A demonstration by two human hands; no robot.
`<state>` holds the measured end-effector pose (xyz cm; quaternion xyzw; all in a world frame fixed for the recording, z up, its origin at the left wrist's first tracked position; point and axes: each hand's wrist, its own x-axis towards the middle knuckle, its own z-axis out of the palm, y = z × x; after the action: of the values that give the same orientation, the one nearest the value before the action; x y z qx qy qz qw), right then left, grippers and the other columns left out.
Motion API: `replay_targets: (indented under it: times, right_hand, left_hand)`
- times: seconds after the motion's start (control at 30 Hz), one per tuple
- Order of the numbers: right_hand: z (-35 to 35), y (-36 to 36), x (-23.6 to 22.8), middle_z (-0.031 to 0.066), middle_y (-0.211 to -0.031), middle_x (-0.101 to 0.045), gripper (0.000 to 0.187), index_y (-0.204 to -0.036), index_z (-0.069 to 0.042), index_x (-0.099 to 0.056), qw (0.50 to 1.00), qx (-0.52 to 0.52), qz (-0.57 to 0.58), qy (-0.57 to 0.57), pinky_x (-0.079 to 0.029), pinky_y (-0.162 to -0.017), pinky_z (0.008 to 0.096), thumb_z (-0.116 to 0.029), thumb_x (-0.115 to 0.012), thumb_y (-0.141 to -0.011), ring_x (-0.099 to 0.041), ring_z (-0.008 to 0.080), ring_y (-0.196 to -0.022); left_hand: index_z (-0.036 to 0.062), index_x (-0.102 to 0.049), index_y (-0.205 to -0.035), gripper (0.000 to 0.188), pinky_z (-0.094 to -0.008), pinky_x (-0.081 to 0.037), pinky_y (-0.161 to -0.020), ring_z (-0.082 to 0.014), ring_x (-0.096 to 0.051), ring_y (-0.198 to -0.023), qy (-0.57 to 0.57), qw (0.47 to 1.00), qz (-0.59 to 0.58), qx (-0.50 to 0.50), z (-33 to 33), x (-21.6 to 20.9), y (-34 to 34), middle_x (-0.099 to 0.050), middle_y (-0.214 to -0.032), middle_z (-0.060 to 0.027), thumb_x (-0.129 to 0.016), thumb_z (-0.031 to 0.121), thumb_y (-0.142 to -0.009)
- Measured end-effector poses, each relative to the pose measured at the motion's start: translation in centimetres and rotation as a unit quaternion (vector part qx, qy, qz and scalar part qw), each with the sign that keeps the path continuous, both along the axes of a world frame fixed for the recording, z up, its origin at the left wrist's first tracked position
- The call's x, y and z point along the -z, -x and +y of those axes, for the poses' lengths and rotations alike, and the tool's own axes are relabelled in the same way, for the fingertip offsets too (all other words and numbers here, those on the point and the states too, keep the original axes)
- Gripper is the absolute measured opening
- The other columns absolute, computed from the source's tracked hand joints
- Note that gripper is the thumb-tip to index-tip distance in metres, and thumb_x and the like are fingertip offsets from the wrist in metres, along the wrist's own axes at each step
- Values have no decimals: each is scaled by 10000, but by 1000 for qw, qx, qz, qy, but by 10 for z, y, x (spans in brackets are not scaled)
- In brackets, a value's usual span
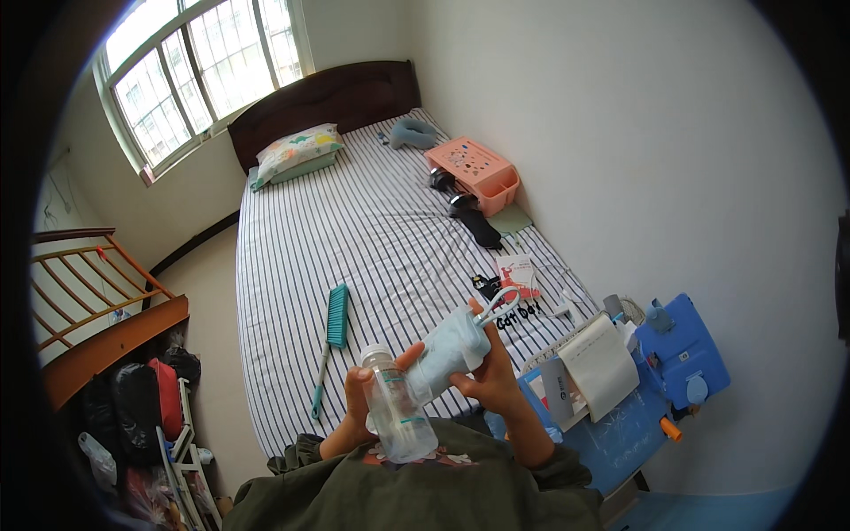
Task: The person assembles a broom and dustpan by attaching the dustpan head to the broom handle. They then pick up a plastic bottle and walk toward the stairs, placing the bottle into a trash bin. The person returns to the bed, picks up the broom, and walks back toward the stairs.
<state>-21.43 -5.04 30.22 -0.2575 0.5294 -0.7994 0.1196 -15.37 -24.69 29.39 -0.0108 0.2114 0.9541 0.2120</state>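
Close to my body, my left hand point(359, 400) is closed around a clear plastic bottle point(398, 416) with a white cap, tilted with its cap end away from me. My right hand point(493, 376) grips a pale blue, soft-looking pouch point(449, 352) in a clear plastic wrapper. A white looped cord or strap sticks out at the pouch's upper right end. Bottle and pouch are side by side in front of my chest, above the bed's near edge. Whether they touch, I cannot tell.
On the striped bed point(354, 230) lie a green brush point(336, 317), a pillow point(301, 152), a pink storage box point(474, 173) and a red-and-white booklet point(518, 276). A blue table point(620, 442) with papers stands at the right. Bags and a folded frame sit at lower left.
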Motion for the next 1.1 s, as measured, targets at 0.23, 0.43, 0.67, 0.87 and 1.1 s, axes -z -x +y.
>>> replay_targets:
  times: [0.23,0.43,0.67,0.87,1.1]
  right_hand:
    - [-2,1,7,116,-1285,-373,890,-1419,-32,-119,999,27,-26,32,-356,-979,352,-75,-676,-727,-412,206,-1170]
    - [1,11,22,216,-1347,-359,903,-1377,32,-199,994,-67,-42,75,-336,-1016,424,-270,-740,-719,-383,301,-1237]
    - [-5,4,23,181,-1308,-418,621,-1341,27,-293,980,-79,-95,158,-336,-1008,388,-122,-601,-823,-408,277,-1216]
    - [-2,-4,39,129,-1182,-513,399,-1261,15,-390,971,-18,-168,169,-394,-952,369,-81,-507,-892,-483,211,-1123]
    - [-23,-12,16,86,-1146,-514,331,-1238,-7,-395,956,60,-196,212,-386,-948,342,-123,-464,-936,-491,180,-1078]
  left_hand:
    - [19,-278,-1384,886,-362,-422,-909,-320,-500,-1056,36,999,40,-2,0,2,0,-319,-1310,-232,-574,368,-626]
    - [12,-310,-1370,896,-375,-401,-928,-315,-461,-1090,141,984,106,31,3,-4,-5,-314,-1297,-232,-613,316,-583]
    - [22,-399,-1329,869,-383,-315,-992,-309,-371,-1189,194,970,147,12,8,-11,-8,-293,-1351,-192,-668,330,-562]
    - [58,-502,-1267,772,-362,-287,-997,-283,-345,-1206,346,912,220,2,2,-11,-13,-346,-1296,-133,-712,318,-571]
    - [100,-597,-1176,635,-395,-263,-1021,-344,-318,-1230,514,755,398,-85,7,-14,-6,-381,-1271,-170,-722,255,-573]
